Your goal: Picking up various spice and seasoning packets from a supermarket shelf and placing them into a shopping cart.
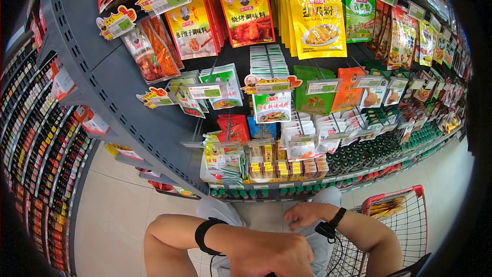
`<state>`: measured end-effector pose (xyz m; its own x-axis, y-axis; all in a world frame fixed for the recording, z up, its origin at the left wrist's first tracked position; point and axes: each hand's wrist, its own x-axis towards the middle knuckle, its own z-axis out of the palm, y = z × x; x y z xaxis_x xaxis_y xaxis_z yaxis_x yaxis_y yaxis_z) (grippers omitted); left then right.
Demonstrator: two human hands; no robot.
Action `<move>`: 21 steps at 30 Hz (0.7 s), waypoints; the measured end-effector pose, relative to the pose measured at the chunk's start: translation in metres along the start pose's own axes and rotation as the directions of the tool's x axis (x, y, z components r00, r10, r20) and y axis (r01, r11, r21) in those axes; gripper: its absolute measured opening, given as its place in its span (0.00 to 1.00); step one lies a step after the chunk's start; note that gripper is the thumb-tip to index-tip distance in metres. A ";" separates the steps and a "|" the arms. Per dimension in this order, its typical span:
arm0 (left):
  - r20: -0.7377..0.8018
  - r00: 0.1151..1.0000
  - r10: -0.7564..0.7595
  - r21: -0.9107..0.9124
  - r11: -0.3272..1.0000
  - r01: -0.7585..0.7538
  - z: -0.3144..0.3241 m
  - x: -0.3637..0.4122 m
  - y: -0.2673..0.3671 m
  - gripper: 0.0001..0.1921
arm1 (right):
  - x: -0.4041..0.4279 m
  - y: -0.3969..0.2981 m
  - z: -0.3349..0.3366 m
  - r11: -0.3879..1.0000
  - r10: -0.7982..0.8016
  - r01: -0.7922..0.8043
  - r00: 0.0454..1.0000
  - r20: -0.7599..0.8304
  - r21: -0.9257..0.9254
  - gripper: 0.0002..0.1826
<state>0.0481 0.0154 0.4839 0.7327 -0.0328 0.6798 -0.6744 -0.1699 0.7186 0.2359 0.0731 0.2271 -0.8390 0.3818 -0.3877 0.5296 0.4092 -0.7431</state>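
Observation:
My left hand [273, 252] is low and close to the camera, its back turned up and a black strap around the wrist. Its fingers are hidden underneath, so I cannot tell what it holds. My right hand [305, 215] hangs by my right knee, fingers loosely bent and nothing seen in them. A black band and a small dark device [326, 231] with a cable are on the right wrist. Before me, seasoning packets hang on shelf hooks: a yellow baking powder packet [319, 19], a red-yellow packet [249, 19] and a white-green packet [273, 107].
A wire shopping cart [417, 231] with red trim stands at my right, a yellow packet [386, 207] inside. Small boxes [288, 169] and green-capped bottles [357, 157] fill the lower shelves. A grey shelf upright [103, 84] rises at left; beyond are stocked shelves [42, 142].

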 end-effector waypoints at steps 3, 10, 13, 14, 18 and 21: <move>0.002 1.000 0.021 -0.008 1.000 -0.021 0.005 -0.004 -0.011 0.22 | 0.000 0.003 0.002 1.000 -0.018 0.018 1.000 -0.011 -0.002 0.26; 0.097 0.994 -0.049 -0.027 0.998 0.052 -0.002 0.008 -0.004 0.23 | -0.001 0.002 0.001 1.000 0.000 0.001 1.000 -0.021 0.012 0.26; 0.075 0.996 -0.045 -0.033 0.998 0.048 0.000 0.005 -0.007 0.24 | -0.001 0.003 0.000 1.000 -0.012 0.012 1.000 -0.012 -0.004 0.26; 0.073 0.996 -0.043 -0.036 0.998 0.045 0.000 0.005 -0.008 0.24 | -0.001 0.001 -0.002 1.000 -0.020 0.020 1.000 -0.010 -0.017 0.26; 0.072 0.996 -0.055 -0.040 0.998 0.058 0.001 0.010 -0.005 0.24 | -0.001 0.005 0.001 0.999 -0.041 0.040 0.998 -0.045 -0.024 0.27; 0.072 0.996 -0.054 -0.035 0.998 0.057 0.001 0.011 -0.006 0.24 | -0.003 0.004 0.000 0.998 -0.051 0.049 0.998 -0.041 -0.039 0.27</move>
<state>0.0605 0.0148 0.4866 0.7727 -0.0947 0.6276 -0.6346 -0.1368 0.7607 0.2404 0.0735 0.2248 -0.8589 0.3942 -0.3271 0.4923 0.4590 -0.7396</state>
